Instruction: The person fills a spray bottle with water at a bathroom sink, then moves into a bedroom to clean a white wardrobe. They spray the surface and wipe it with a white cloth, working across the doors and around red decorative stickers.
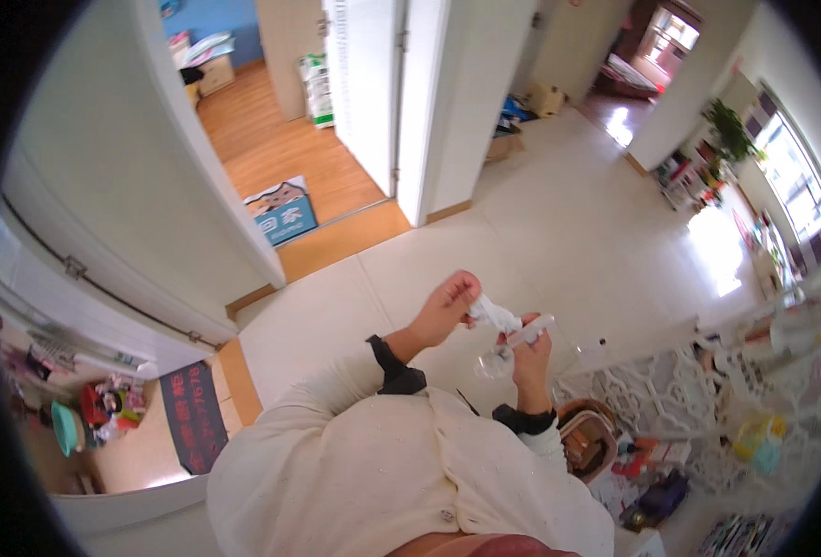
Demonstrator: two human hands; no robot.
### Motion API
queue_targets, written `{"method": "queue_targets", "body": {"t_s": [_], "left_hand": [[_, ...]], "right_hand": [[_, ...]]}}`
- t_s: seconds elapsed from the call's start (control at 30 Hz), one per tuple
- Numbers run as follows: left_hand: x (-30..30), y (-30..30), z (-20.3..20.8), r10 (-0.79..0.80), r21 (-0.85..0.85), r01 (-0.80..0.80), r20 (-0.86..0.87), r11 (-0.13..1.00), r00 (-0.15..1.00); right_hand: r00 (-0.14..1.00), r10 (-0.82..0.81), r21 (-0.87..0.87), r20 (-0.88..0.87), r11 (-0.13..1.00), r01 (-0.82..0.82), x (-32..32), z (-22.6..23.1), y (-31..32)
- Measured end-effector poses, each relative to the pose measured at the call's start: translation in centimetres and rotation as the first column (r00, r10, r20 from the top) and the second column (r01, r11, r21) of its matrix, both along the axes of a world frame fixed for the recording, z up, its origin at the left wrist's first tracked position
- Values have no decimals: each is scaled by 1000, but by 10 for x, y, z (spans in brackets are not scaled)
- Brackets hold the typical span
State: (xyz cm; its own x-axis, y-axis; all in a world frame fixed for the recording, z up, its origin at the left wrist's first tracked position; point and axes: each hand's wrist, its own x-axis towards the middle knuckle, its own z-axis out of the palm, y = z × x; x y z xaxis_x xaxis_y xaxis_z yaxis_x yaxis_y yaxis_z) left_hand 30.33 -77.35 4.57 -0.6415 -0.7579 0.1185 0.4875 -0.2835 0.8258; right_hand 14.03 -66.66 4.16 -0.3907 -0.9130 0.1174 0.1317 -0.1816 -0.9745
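My left hand (446,308) is closed, pinching one end of a thin white cloth or tissue (496,314). The cloth stretches across to my right hand (529,360), which is wrapped round a clear see-through vessel (494,363). A rounded clear part of it shows left of the right hand, and a pale tube-like part lies across the fingers. Whether it is glass or plastic, and its exact kind, I cannot tell. Both hands are in front of my chest, close together, and dark bands circle both wrists.
Right of me stand a white openwork partition (671,385) and a basket (585,441) with things in it. Ahead left, an open white door (366,84) leads to a wood-floored room with a doormat (282,212). Another dark mat (192,418) lies at the left. Plants (728,130) stand by the far-right window.
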Motion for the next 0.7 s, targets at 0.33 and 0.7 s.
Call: {"method": "queue_targets", "body": {"t_s": [0.33, 0.7], "left_hand": [[187, -159, -12, 514, -138, -496, 171, 857, 840], [211, -373, -36, 455, -256, -386, 637, 886, 623]], "right_hand": [[893, 445, 56, 73, 892, -449, 118, 15, -243], [650, 741, 198, -172, 672, -714, 182, -15, -514]]}}
